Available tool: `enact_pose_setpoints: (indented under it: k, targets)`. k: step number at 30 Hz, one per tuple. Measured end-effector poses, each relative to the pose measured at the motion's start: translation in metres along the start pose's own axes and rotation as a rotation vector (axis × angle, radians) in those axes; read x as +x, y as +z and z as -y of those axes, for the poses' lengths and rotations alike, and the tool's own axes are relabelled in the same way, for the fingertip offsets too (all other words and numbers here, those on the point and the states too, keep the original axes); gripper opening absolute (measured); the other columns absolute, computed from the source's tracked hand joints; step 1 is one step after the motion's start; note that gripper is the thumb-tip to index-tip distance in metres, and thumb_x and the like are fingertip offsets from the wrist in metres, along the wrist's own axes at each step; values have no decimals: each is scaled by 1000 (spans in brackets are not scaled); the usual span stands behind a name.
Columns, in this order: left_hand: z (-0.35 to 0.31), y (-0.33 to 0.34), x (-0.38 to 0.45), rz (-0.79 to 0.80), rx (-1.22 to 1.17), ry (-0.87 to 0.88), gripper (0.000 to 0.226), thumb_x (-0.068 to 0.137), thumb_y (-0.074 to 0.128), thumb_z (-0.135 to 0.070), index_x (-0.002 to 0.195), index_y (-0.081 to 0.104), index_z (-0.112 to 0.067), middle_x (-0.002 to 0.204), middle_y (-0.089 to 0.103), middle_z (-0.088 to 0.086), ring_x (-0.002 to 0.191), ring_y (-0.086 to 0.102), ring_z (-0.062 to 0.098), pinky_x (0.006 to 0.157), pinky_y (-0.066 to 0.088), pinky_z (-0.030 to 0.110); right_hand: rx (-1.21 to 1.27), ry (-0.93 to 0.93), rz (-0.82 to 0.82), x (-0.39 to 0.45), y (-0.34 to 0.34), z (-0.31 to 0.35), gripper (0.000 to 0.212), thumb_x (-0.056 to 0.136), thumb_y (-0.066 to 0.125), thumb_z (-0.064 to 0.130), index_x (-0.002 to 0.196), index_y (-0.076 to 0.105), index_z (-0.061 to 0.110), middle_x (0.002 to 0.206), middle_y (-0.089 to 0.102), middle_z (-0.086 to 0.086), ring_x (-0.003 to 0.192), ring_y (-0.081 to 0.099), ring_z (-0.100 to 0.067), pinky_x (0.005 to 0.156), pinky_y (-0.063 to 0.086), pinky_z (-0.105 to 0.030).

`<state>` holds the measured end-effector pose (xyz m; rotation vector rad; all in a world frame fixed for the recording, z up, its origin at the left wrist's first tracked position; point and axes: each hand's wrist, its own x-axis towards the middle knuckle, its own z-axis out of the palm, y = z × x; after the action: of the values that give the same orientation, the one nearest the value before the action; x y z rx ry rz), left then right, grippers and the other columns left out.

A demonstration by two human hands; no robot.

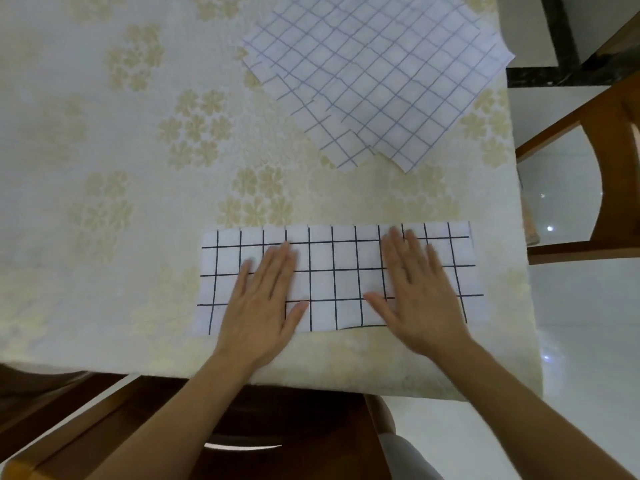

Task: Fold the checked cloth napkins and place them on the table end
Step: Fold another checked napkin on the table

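Right hand (417, 292) motion-blurred; napkin stack (377, 74) cut by top edge; chair (588, 133) cropped right.

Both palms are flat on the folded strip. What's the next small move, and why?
Probably fold the napkin strip in half, end over end: it lies long and flat under the left hand and right hand, wider than the napkin stack.

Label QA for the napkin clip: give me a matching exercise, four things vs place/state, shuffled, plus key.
Column 1
1. folded napkin
2. napkin stack
3. left hand
4. wooden chair

Column 2
A. off the table's right edge, on the floor
B. flat on the left half of the strip
C. long strip near the table's front edge
D. far right of the table, turned diagonally, faint grid

Pairs: 1-C, 2-D, 3-B, 4-A
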<state>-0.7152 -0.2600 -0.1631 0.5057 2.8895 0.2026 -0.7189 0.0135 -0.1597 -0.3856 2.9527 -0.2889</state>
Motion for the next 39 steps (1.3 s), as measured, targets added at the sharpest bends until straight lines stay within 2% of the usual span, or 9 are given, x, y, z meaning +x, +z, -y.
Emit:
enact_pose_setpoints:
  k: [5, 10, 17, 21, 24, 28, 33, 39]
  targets:
    - [-21, 19, 6, 47, 37, -8, 73, 102, 15, -59, 159, 2, -16, 167, -2, 1, 154, -4, 17, 122, 13, 52, -2, -3, 26, 7, 33, 36, 82, 100, 16, 67, 160, 6, 12, 168, 0, -8, 155, -2, -25, 124, 13, -52]
    - [3, 22, -3, 33, 47, -42, 73, 101, 20, -59, 159, -2, -20, 167, -7, 0, 154, -7, 17, 123, 7, 51, -86, 66, 54, -14, 34, -8, 85, 98, 18, 70, 160, -3, 16, 168, -9, -4, 155, -8, -23, 124, 9, -52]
    - [43, 11, -24, -11, -3, -178, 72, 100, 17, -61, 159, 1, -24, 167, -4, -2, 154, -5, 16, 123, 8, 53, -58, 235, 62, -43, 17, -63, 87, 96, 14, 72, 159, -9, 17, 167, -14, -3, 154, -13, -23, 124, 10, -55]
    - [38, 5, -9, -57, -18, -121, 70, 101, 23, -58, 159, 3, -24, 167, -3, -3, 154, -5, 15, 124, 6, 49, -33, 180, -30, -20, 7, -48, 88, 97, 22, 69, 159, -6, 13, 168, -10, -8, 154, -9, -25, 125, 5, -49]
    - [36, 8, 12, -46, -14, -101, 69, 102, 19, -59, 159, 2, -24, 167, -4, -3, 153, -6, 15, 124, 8, 50, -1, 125, -40, 12, 8, -32, 87, 98, 17, 70, 160, -2, 12, 168, -6, -8, 154, -8, -27, 125, 4, -47]
    - [42, 16, 27, -34, 17, -102, 69, 101, 14, -60, 159, 1, -25, 167, -5, -2, 153, -7, 16, 124, 7, 51, -29, 193, 10, 18, 20, -51, 87, 97, 9, 73, 160, -6, 15, 168, -10, -5, 154, -11, -24, 126, 6, -47]
    - [45, 15, 31, -24, 33, -93, 69, 101, 14, -60, 159, -1, -25, 167, -6, -1, 153, -7, 17, 123, 8, 53, -59, 214, 0, 10, 22, -64, 83, 98, 9, 71, 159, -8, 17, 168, -12, -3, 154, -14, -20, 126, 2, -45]
    - [26, 5, 10, -68, -10, -111, 72, 102, 26, -56, 159, 1, -21, 167, -5, -1, 154, -7, 17, 124, 5, 48, 14, 208, -45, -3, 17, -56, 87, 97, 23, 68, 160, -4, 15, 168, -6, -7, 155, -8, -24, 125, 7, -48]
